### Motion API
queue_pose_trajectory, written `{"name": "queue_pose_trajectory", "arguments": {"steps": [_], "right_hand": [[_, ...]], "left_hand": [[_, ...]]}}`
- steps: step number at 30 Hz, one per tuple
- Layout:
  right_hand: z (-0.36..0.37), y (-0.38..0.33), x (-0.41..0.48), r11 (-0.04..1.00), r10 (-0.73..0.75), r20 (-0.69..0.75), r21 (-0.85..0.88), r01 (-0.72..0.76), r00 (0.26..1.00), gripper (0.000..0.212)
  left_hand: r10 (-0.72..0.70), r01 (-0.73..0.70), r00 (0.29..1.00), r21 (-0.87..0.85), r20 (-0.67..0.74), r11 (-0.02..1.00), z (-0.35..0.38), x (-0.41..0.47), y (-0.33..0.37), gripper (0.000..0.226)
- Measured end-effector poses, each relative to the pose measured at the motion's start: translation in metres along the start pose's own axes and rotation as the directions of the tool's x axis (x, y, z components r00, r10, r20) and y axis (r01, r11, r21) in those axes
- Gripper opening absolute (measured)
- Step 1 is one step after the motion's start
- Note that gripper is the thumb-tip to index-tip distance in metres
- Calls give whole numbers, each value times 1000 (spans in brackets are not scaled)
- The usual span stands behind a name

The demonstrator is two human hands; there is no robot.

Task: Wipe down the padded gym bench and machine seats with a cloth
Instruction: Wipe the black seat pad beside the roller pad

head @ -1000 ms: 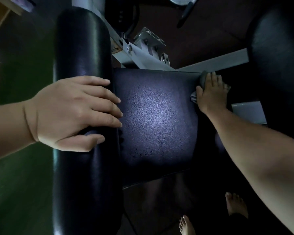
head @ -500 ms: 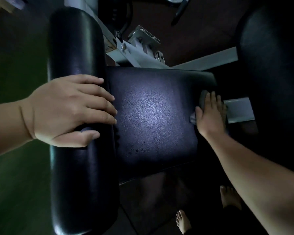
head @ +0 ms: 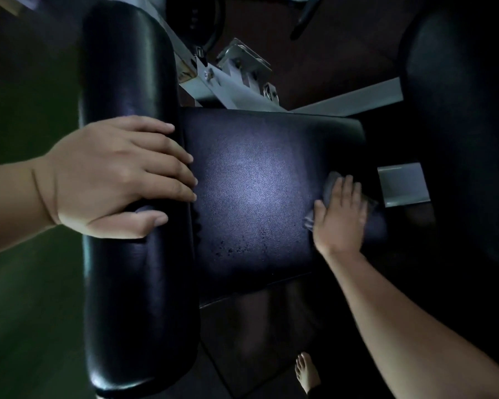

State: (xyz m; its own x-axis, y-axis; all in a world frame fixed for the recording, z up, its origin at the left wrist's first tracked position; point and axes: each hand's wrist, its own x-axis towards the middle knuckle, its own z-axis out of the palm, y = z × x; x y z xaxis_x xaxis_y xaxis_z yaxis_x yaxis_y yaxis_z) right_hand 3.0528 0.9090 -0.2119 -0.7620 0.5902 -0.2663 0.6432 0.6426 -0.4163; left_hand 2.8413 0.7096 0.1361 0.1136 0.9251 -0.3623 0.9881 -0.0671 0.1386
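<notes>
The grey cloth (head: 332, 182) lies at the right edge of the black padded bench (head: 257, 191), flattened beneath the right hand (head: 342, 216). Only crumpled bits of it show past the fingertips and beside the thumb. That hand is spread flat, fingers straight and close together, pressing the cloth down where the pad's side edge falls away.

Between the two hands the bench surface is grained and shiny, with a scatter of dark specks on the near side of the right thumb. The pad's far edge runs well beyond the right fingertips, and its near edge lies back beside the right forearm.

The left hand (head: 113, 180) rests on a black roller pad (head: 136, 298) that butts against the bench's left edge. Its fingers lie almost straight across the top, tips reaching the seam, with the thumb along the roller's near side, and it holds nothing.

Beyond the left fingertips a pale metal frame (head: 231, 84) meets the bench's far edge. Just right of the right hand sits a grey metal plate (head: 402, 184), and further right there is another dark pad (head: 458, 116). A bare foot (head: 307, 372) stands on the dark floor below the right forearm.
</notes>
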Motion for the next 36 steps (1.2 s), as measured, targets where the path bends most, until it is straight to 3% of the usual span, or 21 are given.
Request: {"name": "queue_pose_trajectory", "arguments": {"steps": [1,3,6,8,9,10,13,15,16,18,20,22,23,24,27,29,31,36], "right_hand": [[3,-19,-13,998,-57,-4,-14,57,998,72],[11,-51,-59,948,-315,53,-31,317,948,70],[14,-46,-94,750,-647,174,-26,660,742,68],[9,-23,-71,632,-753,205,-37,774,625,68],[6,-14,-54,611,-765,210,-64,789,609,68],[3,-9,-35,640,-739,202,-87,763,643,68],[-6,-29,2,877,-468,101,-70,476,878,68],[-4,-62,-4,952,-301,74,-27,303,951,68],[-2,-74,-15,954,-297,81,-18,299,952,69],[3,-83,-52,871,-484,116,-27,490,867,69],[9,-72,-88,682,-712,190,-38,730,676,68],[8,-58,-83,522,-827,244,2,853,506,69],[6,-57,-68,497,-839,255,2,867,480,69],[3,-62,-50,522,-822,258,-17,853,508,68],[-8,-101,8,788,-593,179,-71,611,785,68],[-10,-126,18,883,-454,150,-53,466,878,69],[-3,-137,-6,878,-469,156,-27,478,869,69],[19,-104,-105,626,-772,202,74,777,603,72]], "left_hand": [[6,-6,1000,3,2,1000,1,-1,0,48],[6,-6,1000,7,2,1000,0,-1,2,48],[-13,13,1000,4,-12,1000,-1,-1,4,48],[-17,17,999,16,-31,1000,0,-3,3,49],[-15,16,999,22,-32,1000,0,-3,3,49],[-16,16,999,26,-30,1000,1,-3,4,49],[-23,23,1000,26,-21,999,-1,-1,5,49],[-31,32,999,31,-23,999,-3,0,5,48],[-33,34,999,36,-25,999,-3,-1,5,48],[-31,32,999,40,-25,999,-4,-1,5,47],[-30,31,999,43,-31,999,-4,-1,7,47],[-32,33,999,49,-26,998,-4,-1,7,46],[-34,35,999,47,-21,998,-4,0,7,46],[-36,37,999,43,-18,998,-4,0,7,46],[-40,41,999,38,-20,998,-4,0,6,46],[-33,34,999,39,-29,999,-4,1,7,46],[-32,33,999,38,-35,999,-3,0,7,46],[-34,35,999,36,-28,999,-4,0,6,46]]}}
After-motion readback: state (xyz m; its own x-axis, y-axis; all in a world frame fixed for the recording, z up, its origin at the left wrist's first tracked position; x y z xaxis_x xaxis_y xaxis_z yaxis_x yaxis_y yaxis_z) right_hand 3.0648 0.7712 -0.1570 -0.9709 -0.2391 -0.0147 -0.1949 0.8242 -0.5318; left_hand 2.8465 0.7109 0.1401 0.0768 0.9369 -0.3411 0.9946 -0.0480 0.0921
